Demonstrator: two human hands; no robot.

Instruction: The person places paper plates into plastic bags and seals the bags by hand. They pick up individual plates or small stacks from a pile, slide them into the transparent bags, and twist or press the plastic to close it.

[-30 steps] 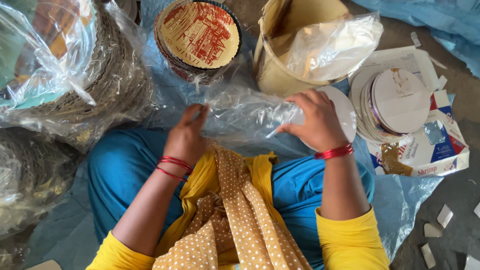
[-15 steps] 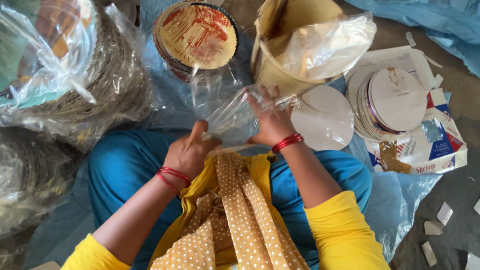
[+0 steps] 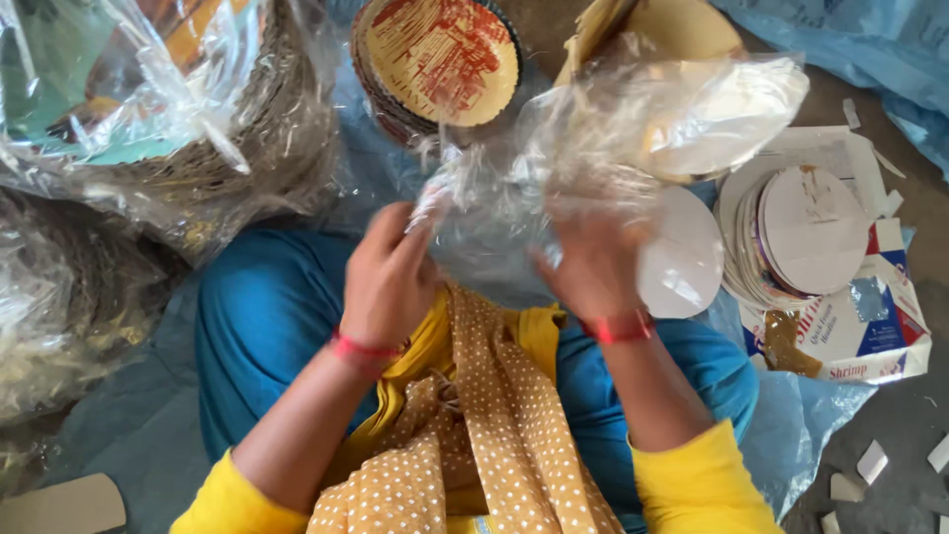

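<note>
Both my hands hold a clear, crinkled plastic bag (image 3: 514,188) lifted in front of me above my lap. My left hand (image 3: 388,277) grips its left edge with the fingers pinched near the top. On the right side, my right hand (image 3: 591,265) clutches the bag from below. The bag looks empty and bunched between the hands. Just right of my right hand lies a white round paper disc (image 3: 682,259). A stack of gold paper plates with red streaks (image 3: 440,61) stands beyond the bag.
Plastic-wrapped bundles of plates (image 3: 168,129) fill the left side. A tan paper bag with plastic in it (image 3: 682,89) stands at the back right. A pile of white discs (image 3: 801,237) rests on a printed carton (image 3: 860,336). Card scraps (image 3: 870,465) lie on the floor.
Both hands have raised the plastic bag from lap height and drawn closer together. The right hand came in from the white disc to the bag's right side.
</note>
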